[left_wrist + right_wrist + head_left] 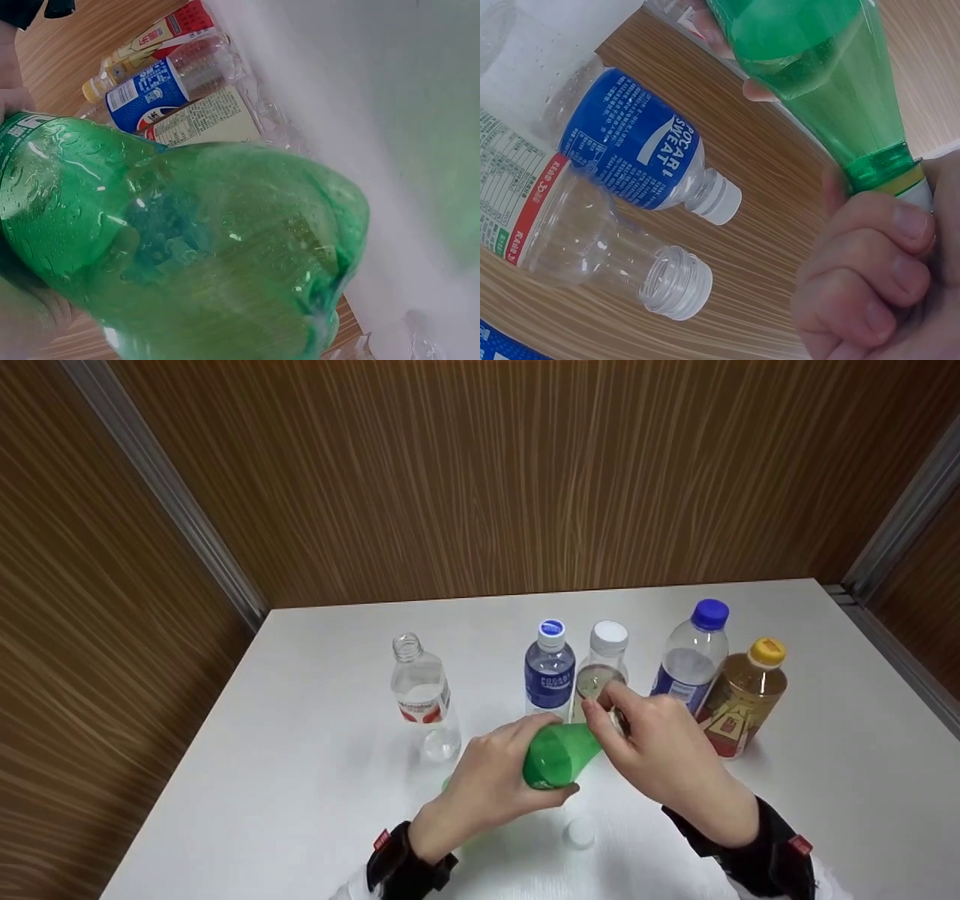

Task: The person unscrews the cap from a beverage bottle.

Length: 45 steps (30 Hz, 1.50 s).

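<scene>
A green plastic bottle (556, 756) is held tilted above the front of the white table. Around its body curls my left hand (491, 776), and its bottom half fills much of the left wrist view. My right hand (660, 742) pinches the neck end, where the right wrist view shows a yellow band and part of a white cap (918, 196) between curled fingers. Clear liquid shows through the green wall of the bottle (847, 90). On the table below lies a loose white cap (579, 833).
An uncapped clear bottle (421, 690) stands at left. Behind my hands are a Pocari Sweat bottle (550, 671) and a white-capped clear bottle (608, 639). To the right stand a blue-capped bottle (694, 656) and a yellow-capped brown bottle (746, 697). A wood-grain panel (480, 480) rises behind the table.
</scene>
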Tool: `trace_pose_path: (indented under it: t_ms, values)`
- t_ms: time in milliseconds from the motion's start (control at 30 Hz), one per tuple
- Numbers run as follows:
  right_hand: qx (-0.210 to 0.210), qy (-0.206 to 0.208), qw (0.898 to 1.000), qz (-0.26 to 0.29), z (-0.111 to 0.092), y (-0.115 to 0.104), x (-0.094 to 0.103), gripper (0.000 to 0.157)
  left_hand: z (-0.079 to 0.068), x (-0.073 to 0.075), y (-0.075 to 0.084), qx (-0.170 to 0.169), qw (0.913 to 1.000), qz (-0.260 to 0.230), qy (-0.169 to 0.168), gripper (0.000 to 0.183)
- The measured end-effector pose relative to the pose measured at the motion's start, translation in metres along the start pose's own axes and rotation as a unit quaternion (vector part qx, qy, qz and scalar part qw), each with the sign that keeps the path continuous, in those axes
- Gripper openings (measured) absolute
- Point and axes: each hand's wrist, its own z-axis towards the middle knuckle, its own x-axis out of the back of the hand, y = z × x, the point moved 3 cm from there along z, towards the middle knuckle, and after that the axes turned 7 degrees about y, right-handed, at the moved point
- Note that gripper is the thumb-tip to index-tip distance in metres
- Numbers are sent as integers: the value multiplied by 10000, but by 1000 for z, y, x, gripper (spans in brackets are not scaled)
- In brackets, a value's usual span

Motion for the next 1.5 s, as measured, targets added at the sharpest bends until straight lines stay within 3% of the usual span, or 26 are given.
trace_pose_path:
  t_ms: [267,467,600,667,800,967,1133,1267,1500]
  values:
    - [1010,267,9945,100,-1,3,0,13,0,1,-2,185,9975,-568,-373,74]
    - [2134,737,9741,155,-1,3,0,11,0,2,-4,453,9863,-1279,-940,72]
    - [2652,958,9594,109,0,3,-1,31,0,4,-4,424,9823,-1464,-1089,72]
    - [2707,970,9577,71,0,3,-1,39,0,4,-3,417,9814,-1504,-1115,73]
    - [2298,873,9693,44,-1,3,1,37,0,5,-3,474,9814,-1523,-1064,74]
    - [1076,631,9921,99,-3,2,5,30,-1,3,-1,335,9905,-1134,-706,72]
    - [85,85,9999,60,-2,-1,5,15,-2,2,4,90,9983,-499,-286,73]
    - [-170,-72,9998,28,-2,-2,4,21,-3,2,6,-61,9998,-161,-41,74]
    - [-123,68,9998,-138,-2,-3,3,24,-3,0,4,-106,9999,-39,-20,75]
